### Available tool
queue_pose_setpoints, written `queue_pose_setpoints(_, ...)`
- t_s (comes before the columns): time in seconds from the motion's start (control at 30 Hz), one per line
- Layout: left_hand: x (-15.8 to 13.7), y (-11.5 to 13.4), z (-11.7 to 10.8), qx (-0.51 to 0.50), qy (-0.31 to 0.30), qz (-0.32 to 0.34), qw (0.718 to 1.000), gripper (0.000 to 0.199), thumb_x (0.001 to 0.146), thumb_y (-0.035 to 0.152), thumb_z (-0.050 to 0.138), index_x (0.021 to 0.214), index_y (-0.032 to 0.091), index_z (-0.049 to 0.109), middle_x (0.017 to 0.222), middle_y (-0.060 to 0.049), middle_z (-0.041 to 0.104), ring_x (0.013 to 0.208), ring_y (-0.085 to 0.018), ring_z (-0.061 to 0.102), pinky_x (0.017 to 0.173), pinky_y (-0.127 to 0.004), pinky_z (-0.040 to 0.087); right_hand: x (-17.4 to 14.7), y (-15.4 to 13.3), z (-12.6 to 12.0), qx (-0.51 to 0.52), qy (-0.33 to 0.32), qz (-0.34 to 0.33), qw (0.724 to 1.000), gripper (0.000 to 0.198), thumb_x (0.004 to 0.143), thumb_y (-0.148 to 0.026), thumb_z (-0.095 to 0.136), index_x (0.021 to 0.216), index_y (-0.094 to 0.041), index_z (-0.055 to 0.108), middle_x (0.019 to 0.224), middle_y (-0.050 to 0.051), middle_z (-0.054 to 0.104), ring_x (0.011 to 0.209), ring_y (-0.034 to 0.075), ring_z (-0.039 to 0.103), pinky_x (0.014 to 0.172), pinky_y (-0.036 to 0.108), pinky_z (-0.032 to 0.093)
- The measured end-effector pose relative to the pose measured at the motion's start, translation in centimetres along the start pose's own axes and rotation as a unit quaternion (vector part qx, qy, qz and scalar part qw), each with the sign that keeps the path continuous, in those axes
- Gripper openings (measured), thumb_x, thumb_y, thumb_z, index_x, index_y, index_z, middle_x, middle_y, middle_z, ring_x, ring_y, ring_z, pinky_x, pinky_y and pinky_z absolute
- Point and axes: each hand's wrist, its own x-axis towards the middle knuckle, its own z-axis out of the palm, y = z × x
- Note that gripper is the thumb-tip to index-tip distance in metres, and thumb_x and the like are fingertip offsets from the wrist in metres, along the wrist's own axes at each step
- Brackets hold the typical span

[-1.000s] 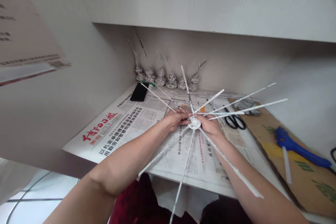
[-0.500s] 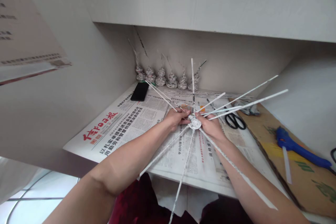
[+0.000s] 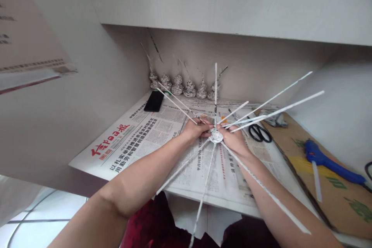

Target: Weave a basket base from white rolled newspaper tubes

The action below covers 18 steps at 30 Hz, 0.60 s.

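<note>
Between my hands is a small woven piece of rolled newspaper [image 3: 216, 136], with several long white paper sticks fanning out of its round centre. My left hand [image 3: 199, 130] pinches its left edge, thumb near the upper rim. On the other side my right hand [image 3: 232, 135] grips the right edge, thumb on top, with sticks passing over and beside the fingers. The undersides of both hands' fingers are partly hidden. The piece is held above the newspaper sheet [image 3: 162, 135] that covers the tabletop.
Several gourd-shaped paper weavings [image 3: 189, 90] line the back wall. A black phone [image 3: 154, 101] lies at the back left. Black-handled scissors [image 3: 260, 133] rest right of my hands, near cardboard [image 3: 328, 209] bearing a blue glue gun [image 3: 331, 164]. Thin paper sticks [image 3: 232, 104] lie along the back.
The woven piece has tilted slightly, its right-hand sticks pointing a little higher and the upright one shifting slightly right. Both hands keep hold of it in nearly the same place.
</note>
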Motion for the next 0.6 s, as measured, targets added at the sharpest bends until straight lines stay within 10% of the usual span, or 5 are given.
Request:
queue_pose_setpoints(0.2, -0.4, 1.6, -1.1, 0.018, -0.183, -0.042, 0.982, 0.055, 0.053, 0.007, 0.086, 0.105, 0.015, 0.068, 0.101, -0.009, 0.07, 0.08, -0.015, 0.068, 0.07, -0.026, 0.056, 1.9, 0.3, -1.4, 0.073, -0.011, 0.018, 0.997, 0.033, 0.053, -0.044, 0.083, 0.068, -0.019, 0.067, 0.067, 0.002, 0.068, 0.063, 0.02, 0.062, 0.063, 0.033, 0.048)
queue_pose_setpoints(0.4, 0.5, 1.3, -1.7, 0.008, -0.109, -0.043, 0.993, 0.035, 0.07, 0.019, 0.08, 0.102, 0.014, 0.067, 0.088, -0.009, 0.073, 0.069, -0.016, 0.07, 0.061, -0.026, 0.058, 1.5, -1.0, -1.7, 0.102, -0.106, 0.084, 0.986, 0.036, 0.046, -0.041, 0.087, 0.066, -0.017, 0.068, 0.064, 0.003, 0.069, 0.059, 0.018, 0.061, 0.059, 0.031, 0.048)
queue_pose_setpoints(0.6, 0.6, 0.7, -1.4, 0.05, -0.101, -0.078, 0.991, 0.039, 0.059, 0.031, 0.088, 0.086, 0.011, 0.067, 0.068, -0.004, 0.068, 0.052, -0.011, 0.063, 0.048, -0.022, 0.054, 1.0, 0.1, -1.5, -0.002, -0.16, -0.007, 0.987, 0.023, 0.062, -0.04, 0.079, 0.069, -0.019, 0.071, 0.065, 0.002, 0.069, 0.058, 0.017, 0.059, 0.059, 0.03, 0.045)
